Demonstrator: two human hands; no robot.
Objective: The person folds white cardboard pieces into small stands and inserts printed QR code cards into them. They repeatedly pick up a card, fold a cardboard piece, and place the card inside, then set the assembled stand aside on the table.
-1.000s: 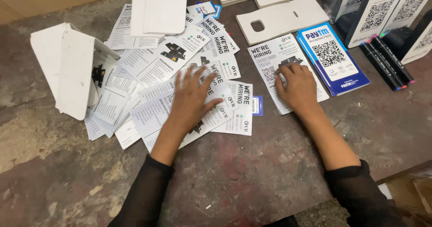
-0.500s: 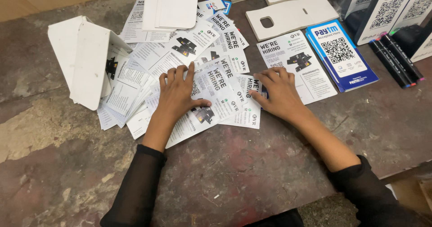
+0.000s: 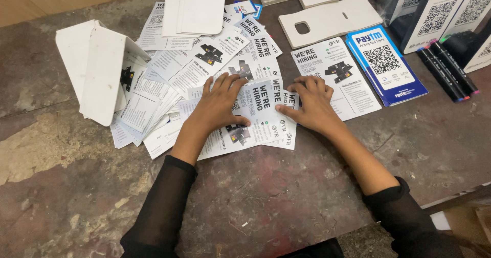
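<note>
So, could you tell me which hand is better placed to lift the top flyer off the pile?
Probably the right hand: its fingertips sit at the top flyer's free edge, while the left hand lies flat, pinning the pile.

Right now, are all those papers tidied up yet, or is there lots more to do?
Only a little looks done: one white printed leaflet lies apart, beside the blue cards. In hand: the left hand and right hand press flat on the scattered black-and-white leaflets. Left: most leaflets are spread loosely, some under the folded white card box.
</note>
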